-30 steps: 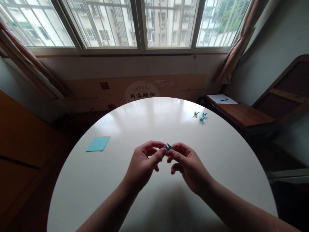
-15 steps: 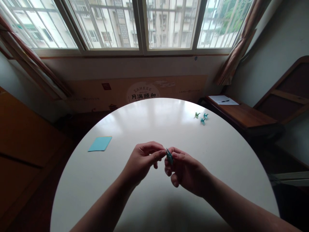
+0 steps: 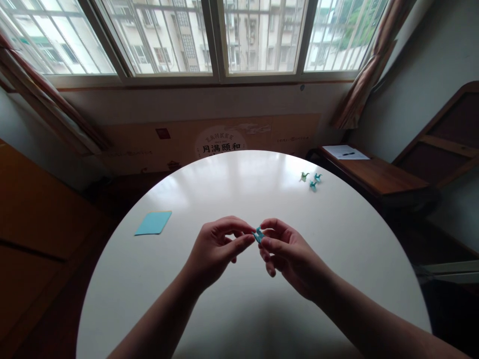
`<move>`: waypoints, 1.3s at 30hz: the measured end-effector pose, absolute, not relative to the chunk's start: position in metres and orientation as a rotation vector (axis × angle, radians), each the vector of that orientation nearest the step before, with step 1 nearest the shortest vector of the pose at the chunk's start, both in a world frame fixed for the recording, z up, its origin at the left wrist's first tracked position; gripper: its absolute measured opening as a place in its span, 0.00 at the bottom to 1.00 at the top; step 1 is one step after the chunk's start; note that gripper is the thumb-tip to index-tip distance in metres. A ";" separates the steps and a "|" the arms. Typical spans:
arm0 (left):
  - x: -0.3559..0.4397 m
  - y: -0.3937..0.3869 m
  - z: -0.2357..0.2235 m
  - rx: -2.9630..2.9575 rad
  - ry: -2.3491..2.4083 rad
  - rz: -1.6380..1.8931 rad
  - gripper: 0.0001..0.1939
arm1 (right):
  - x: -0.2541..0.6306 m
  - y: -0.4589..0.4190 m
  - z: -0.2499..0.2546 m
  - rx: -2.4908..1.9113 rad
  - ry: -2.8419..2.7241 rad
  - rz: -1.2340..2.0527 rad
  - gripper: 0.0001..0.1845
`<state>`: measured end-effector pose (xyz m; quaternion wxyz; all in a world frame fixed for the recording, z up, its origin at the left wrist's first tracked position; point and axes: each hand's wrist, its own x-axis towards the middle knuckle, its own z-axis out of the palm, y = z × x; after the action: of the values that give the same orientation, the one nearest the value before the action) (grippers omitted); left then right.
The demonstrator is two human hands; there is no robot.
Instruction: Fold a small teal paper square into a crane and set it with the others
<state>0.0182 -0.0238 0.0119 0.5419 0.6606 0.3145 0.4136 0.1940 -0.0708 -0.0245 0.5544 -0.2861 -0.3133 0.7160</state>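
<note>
Between my two hands, above the white round table (image 3: 239, 319), is a small teal origami crane (image 3: 258, 235) of folded paper. My left hand (image 3: 220, 247) pinches its left side between thumb and fingertips. On the other side, my right hand (image 3: 290, 252) grips it with thumb and index finger, the other fingers loosely curled below. Part of the paper is hidden by the fingertips. A stack of light blue square paper (image 3: 153, 223) lies on the table to the left of my hands.
Several small folded paper cranes (image 3: 313, 185) stand together at the table's far right. Beyond the edge, a wooden side table (image 3: 392, 174) holds a white sheet (image 3: 342, 151) with a pen on it. Barred windows (image 3: 262, 40) and curtains (image 3: 368, 75) are behind.
The paper crane has been turned in my fingers and now shows a lighter, more spread shape. My right hand has rotated and its index finger has lifted; the view has shifted slightly.
</note>
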 end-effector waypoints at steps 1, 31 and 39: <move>0.018 -0.024 0.012 1.571 0.733 0.969 0.04 | 0.194 -0.071 -0.025 -0.675 -0.743 1.700 0.17; 0.010 -0.029 0.023 1.902 0.710 0.776 0.03 | 0.199 -0.072 -0.023 -0.723 -0.892 1.850 0.10; 0.010 -0.029 0.027 1.961 0.678 0.797 0.07 | 0.200 -0.072 -0.025 -0.742 -0.893 1.849 0.12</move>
<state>0.0099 -0.0285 0.0268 0.4435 0.7907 0.2736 0.3214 0.1999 -0.0716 -0.0246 0.4611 -0.3017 -0.3631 0.7513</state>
